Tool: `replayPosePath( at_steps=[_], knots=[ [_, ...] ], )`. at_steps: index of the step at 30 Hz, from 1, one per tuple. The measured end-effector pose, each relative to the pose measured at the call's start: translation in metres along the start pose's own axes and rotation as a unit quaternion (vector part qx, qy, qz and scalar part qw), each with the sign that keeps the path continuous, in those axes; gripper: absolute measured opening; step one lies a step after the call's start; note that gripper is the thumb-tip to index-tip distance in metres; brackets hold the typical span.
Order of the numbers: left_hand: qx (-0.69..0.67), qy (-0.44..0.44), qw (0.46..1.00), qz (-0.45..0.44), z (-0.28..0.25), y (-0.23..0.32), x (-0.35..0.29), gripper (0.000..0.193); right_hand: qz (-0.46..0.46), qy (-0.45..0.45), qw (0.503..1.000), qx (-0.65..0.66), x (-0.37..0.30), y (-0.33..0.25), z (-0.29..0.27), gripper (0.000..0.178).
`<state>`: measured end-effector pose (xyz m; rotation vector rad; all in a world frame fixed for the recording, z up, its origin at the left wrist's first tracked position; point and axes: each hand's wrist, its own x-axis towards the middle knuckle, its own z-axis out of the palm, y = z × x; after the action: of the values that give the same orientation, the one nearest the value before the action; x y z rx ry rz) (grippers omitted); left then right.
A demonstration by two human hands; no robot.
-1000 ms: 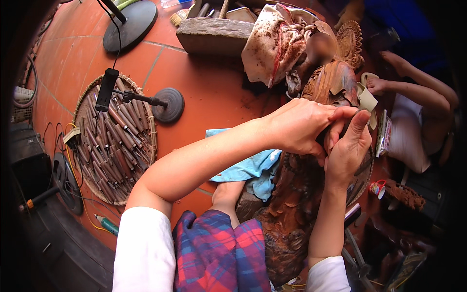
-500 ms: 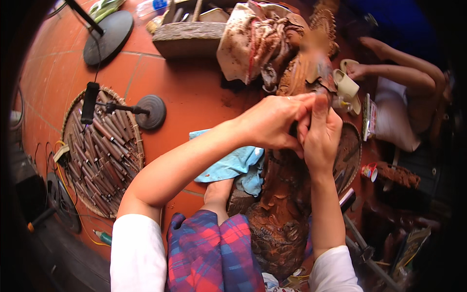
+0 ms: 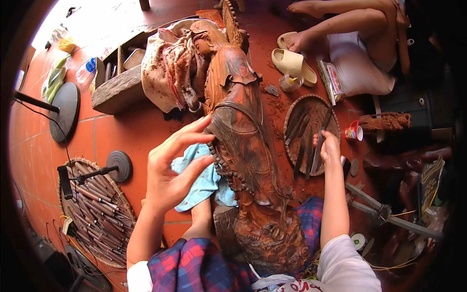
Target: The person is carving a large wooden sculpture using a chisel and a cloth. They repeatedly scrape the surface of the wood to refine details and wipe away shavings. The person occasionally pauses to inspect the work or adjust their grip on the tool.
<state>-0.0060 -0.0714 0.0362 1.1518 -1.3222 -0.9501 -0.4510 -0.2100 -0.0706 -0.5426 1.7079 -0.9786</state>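
Note:
A carved brown wooden statue (image 3: 238, 131) of a robed figure lies lengthwise between my legs, its head end away from me on a bunched, stained cloth (image 3: 160, 68). Over its left side my left hand (image 3: 172, 163) is open, thumb and fingers spread, with nothing in it; the fingertips come up to the statue's edge. To the right, my right hand (image 3: 331, 147) is closed on a dark flat file (image 3: 319, 141) above a round woven tray (image 3: 287, 114). Other dark files (image 3: 300, 131) lie in that tray.
At left stands a basket of wooden-handled chisels (image 3: 97, 209), with a phone stand (image 3: 119, 166) beside it. A light blue cloth (image 3: 194, 187) lies by my leg. Beyond the tray are cream clogs (image 3: 287, 62), a red cup (image 3: 354, 131) and another person's bare legs (image 3: 340, 27).
My hands were together over the statue and have parted. The right moved out to the tray and took hold of a file; the left opened at the statue's left side. The view shifted too.

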Motion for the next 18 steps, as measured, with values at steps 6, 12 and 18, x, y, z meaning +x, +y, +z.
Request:
replayPosePath(
  at_steps=[6, 12, 18],
  knots=[
    [0.013, 0.061, 0.982, -0.177, -0.03, -0.023, -0.062, 0.029, -0.008, 0.076, 0.997, 0.024, 0.052, 0.092, -0.009, 0.016],
    [0.033, 0.109, 0.975, -0.19, -0.045, -0.014, -0.085, 0.034, -0.216, 0.034, 0.961, -0.17, -0.011, 0.05, -0.01, 0.043],
    [0.059, 0.123, 0.99, 0.02, -0.028, 0.053, -0.066, 0.035, -0.63, -0.081, 0.766, -0.099, -0.259, -0.15, -0.054, 0.039]
  ],
)
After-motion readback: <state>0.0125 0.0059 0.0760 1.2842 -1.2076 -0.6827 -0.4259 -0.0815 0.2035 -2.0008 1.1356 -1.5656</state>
